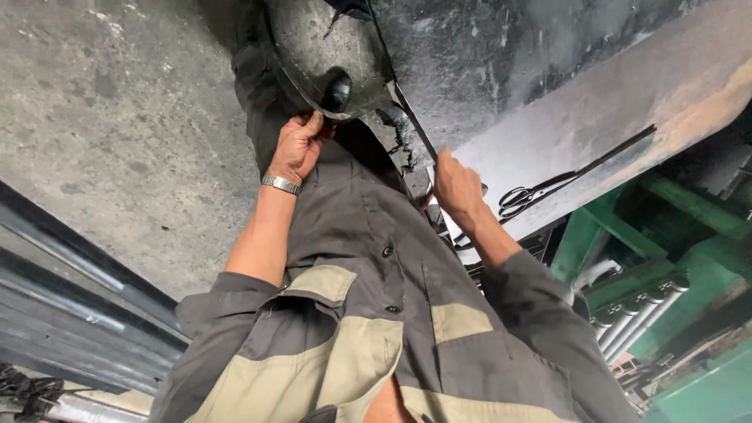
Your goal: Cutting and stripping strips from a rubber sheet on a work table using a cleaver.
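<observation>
dark metal sheet [337,47] in both hands, left [296,149], right [457,186]

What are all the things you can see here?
Metal sheet piece: one, dark grey, curved, top middle, its edge held by the left hand.
Workbench: one, grey steel top, upper right.
Scissors: one pair, black, lying on the workbench.
Thin strip: one, dark, lying on the workbench past the scissors.
Machine frame: one, green, lower right.
Rollers: a few, silver, in the green frame.
Metal rails: several, dark grey, lower left.
Floor: grey concrete, left.
Wristband: one, silver, on the left wrist.
Left hand: grip on the sheet's edge.
Right hand: closed at the sheet's cut edge; what it holds is hidden.
</observation>
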